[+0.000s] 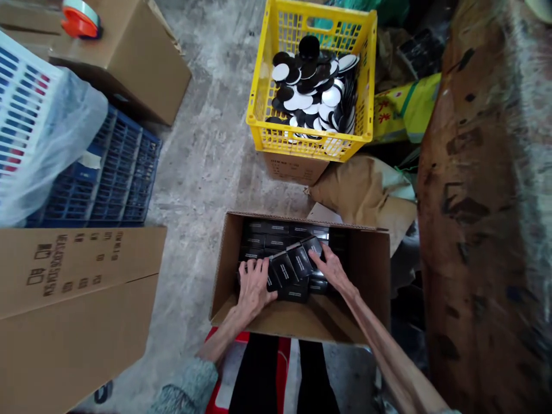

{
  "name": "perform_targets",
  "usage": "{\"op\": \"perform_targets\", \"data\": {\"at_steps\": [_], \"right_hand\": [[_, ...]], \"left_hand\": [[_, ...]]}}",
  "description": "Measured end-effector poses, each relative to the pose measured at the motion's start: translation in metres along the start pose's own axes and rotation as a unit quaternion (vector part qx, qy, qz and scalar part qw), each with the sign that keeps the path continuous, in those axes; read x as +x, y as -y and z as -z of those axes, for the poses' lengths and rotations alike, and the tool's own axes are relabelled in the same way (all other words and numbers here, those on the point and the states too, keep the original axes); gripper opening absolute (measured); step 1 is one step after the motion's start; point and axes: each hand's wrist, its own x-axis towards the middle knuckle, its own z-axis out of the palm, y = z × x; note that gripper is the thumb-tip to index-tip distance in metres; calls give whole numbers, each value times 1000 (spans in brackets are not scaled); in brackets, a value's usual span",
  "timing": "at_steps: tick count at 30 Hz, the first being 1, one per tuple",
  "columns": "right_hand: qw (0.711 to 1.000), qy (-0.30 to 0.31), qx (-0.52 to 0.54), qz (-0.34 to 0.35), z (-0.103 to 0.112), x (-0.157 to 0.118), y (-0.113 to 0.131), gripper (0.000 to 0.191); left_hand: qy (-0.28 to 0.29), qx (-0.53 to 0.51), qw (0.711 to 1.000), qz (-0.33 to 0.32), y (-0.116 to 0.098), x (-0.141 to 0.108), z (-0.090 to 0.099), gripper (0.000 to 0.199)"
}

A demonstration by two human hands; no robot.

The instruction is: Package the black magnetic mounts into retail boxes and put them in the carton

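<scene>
An open cardboard box (366, 270) stands in front of me, with rows of small black boxes (276, 242) inside. Between my hands a short tilted row of black boxes (283, 269) lies over the others. At the left end of this row is my left hand (253, 287), its fingers bent against the end box. My right hand (330, 267) presses on the right end, thumb on top and fingers at the far side. The row is held between both hands.
Beyond the box, a yellow crate (310, 129) holds black and white discs (306, 92). Large cartons (77, 310) and a blue crate (103, 172) stand at the left. A wrapped brown bulk (466, 230) rises at the right. A tape roll (81, 20) lies on a far carton.
</scene>
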Motion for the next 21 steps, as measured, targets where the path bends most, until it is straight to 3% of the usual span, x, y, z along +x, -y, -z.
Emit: {"op": "perform_targets", "data": {"at_steps": [2, 5, 8, 11, 16, 19, 21], "right_hand": [[1000, 0, -18, -7, 15, 3, 5, 59], [999, -5, -51, -16, 45, 9, 9, 55], [997, -6, -81, -16, 71, 17, 8, 49], [996, 7, -93, 2, 80, 27, 2, 38], [993, 52, -92, 44, 54, 57, -15, 33], [989, 91, -100, 64, 35, 71, -27, 34], [985, 109, -106, 80, 29, 73, -34, 33]], "left_hand": [[5, -6, 1000, 16, -19, -3, -4, 70], [19, -31, 998, 57, -66, -19, -18, 65], [46, -64, 990, 115, -114, -28, -46, 69], [78, -84, 981, 159, -141, -21, -81, 77], [113, -71, 975, 178, -137, -1, -119, 93], [118, -60, 981, 139, -126, 6, -123, 94], [106, -55, 990, 79, -121, 12, -120, 88]]}}
